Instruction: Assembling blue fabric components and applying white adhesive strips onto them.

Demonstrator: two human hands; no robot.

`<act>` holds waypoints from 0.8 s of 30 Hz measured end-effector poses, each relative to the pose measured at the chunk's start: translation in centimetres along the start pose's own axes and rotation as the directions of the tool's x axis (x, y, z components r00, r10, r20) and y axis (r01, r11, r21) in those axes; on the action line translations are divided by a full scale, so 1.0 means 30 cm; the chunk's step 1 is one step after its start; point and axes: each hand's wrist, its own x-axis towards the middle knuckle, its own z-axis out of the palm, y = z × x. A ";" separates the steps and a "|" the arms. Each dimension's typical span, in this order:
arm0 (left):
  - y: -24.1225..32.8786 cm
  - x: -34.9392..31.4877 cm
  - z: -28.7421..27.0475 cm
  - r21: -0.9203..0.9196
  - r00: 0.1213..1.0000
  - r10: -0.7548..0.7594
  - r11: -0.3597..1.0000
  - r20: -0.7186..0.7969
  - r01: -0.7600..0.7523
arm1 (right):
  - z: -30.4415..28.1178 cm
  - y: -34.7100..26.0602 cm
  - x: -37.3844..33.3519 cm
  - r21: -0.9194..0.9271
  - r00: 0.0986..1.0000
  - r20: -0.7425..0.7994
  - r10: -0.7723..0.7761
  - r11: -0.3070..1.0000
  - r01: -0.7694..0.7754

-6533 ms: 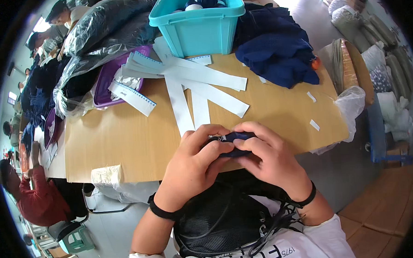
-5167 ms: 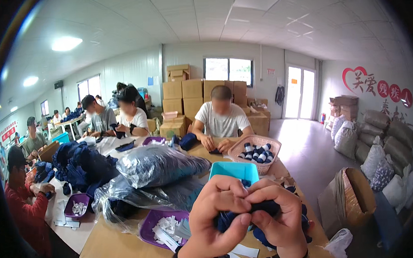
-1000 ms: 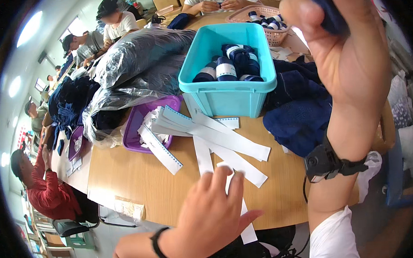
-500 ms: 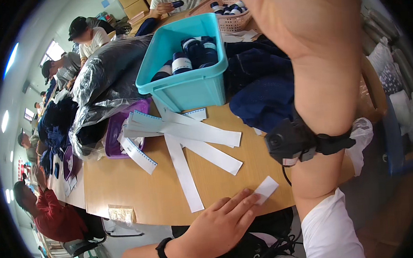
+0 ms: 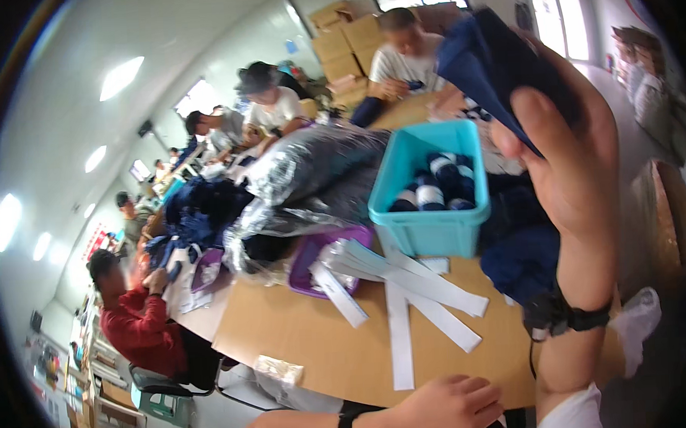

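My right hand point(image 5: 565, 135) is raised at the upper right. Its thumb and fingers are closed round a folded navy cloth point(image 5: 478, 70). Low at the table's near edge, my left hand point(image 5: 443, 407) is palm down with its fingers curled; whatever lies under them is hidden. Beyond it, several long white paper strips point(image 5: 439, 321) fan out over the wooden table point(image 5: 286, 323). Their far ends rest over a purple basket point(image 5: 303, 265). Behind them stands a turquoise bin point(image 5: 428, 233) with several navy rolls point(image 5: 430, 195) in white bands.
Navy fabric point(image 5: 521, 263) is heaped right of the bin. Clear plastic point(image 5: 303, 166) covers a dark pile at left. A small clear packet point(image 5: 279, 367) lies at the near left edge. Co-workers sit around, one in a red top point(image 5: 138, 334), another in white across the table point(image 5: 405, 54).
The view has tilted up and left. The navy cloth now shows in my raised right hand. My left hand's fingers have curled, and the short white strip under them is out of sight.
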 end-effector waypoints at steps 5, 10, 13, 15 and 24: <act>-0.123 0.046 -0.321 -0.320 0.901 -0.211 0.944 -0.378 0.086 | -0.008 0.000 0.000 0.137 0.998 -0.013 0.056 0.989 -0.054; -0.242 0.137 -0.446 -0.684 0.737 -0.325 0.686 -0.593 -0.247 | 0.008 -0.005 -0.009 0.098 0.999 0.004 0.050 0.994 -0.050; -0.296 0.188 -0.437 -0.653 0.660 -0.283 0.630 -0.696 -0.419 | 0.031 -0.052 -0.013 -0.022 0.998 -0.040 0.041 0.999 -0.042; -0.362 0.164 -0.433 -0.558 0.661 -0.193 0.727 -0.725 -0.400 | 0.040 -0.022 -0.012 0.004 1.000 0.019 -0.004 1.000 0.004; -0.476 0.183 -0.427 -0.418 0.620 -0.157 0.857 -0.769 -0.301 | 0.042 0.082 0.019 -0.163 0.952 0.274 -0.132 0.970 0.182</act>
